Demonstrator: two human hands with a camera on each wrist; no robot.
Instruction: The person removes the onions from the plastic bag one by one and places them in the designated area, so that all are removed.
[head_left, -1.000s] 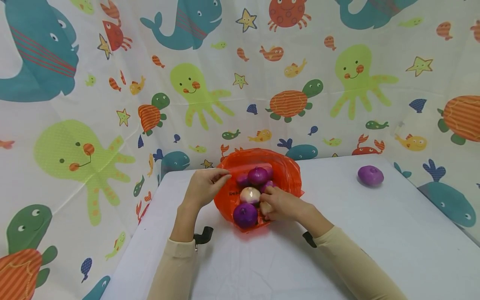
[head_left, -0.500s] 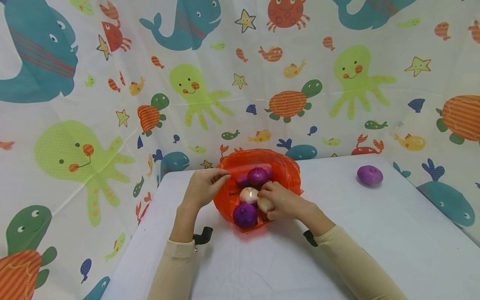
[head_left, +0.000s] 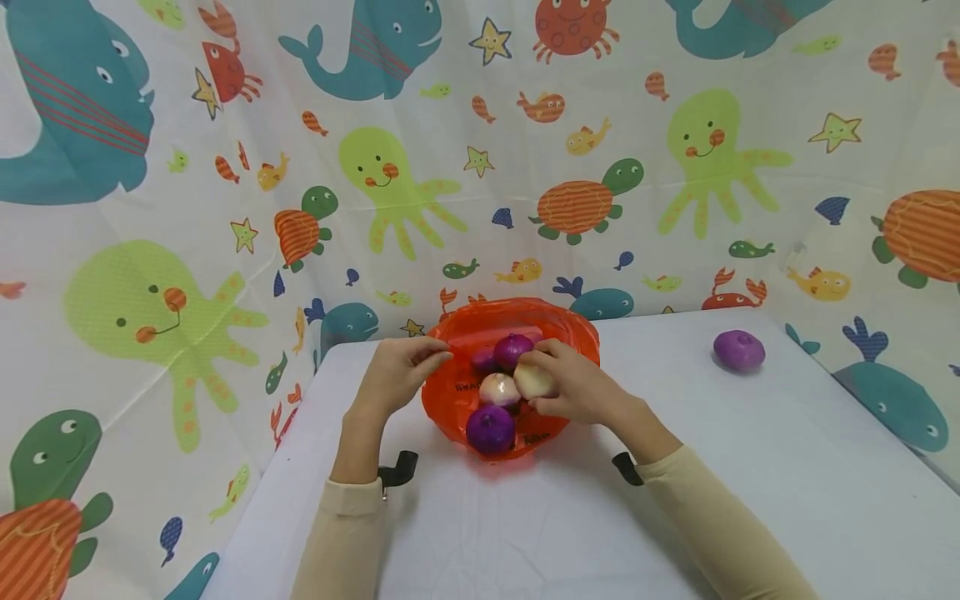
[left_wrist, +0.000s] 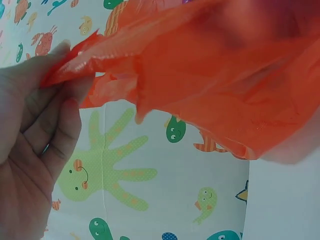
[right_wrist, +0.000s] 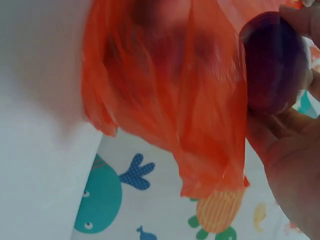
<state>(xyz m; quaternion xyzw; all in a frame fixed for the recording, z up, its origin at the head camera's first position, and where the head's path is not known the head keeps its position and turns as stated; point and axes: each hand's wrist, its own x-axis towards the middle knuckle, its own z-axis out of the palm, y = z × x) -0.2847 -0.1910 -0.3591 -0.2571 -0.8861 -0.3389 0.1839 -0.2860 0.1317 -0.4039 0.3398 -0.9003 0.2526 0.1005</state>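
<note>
Now the right hand, fingers clamped on a round purple-and-cream onion, has raised it, likely freeing it from the red plastic bag the left hand pinches.

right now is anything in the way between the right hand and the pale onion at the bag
Nothing visible: the right hand grips the pale onion directly. The orange bag, pinched by the left hand, shows alongside, not between them.
</note>
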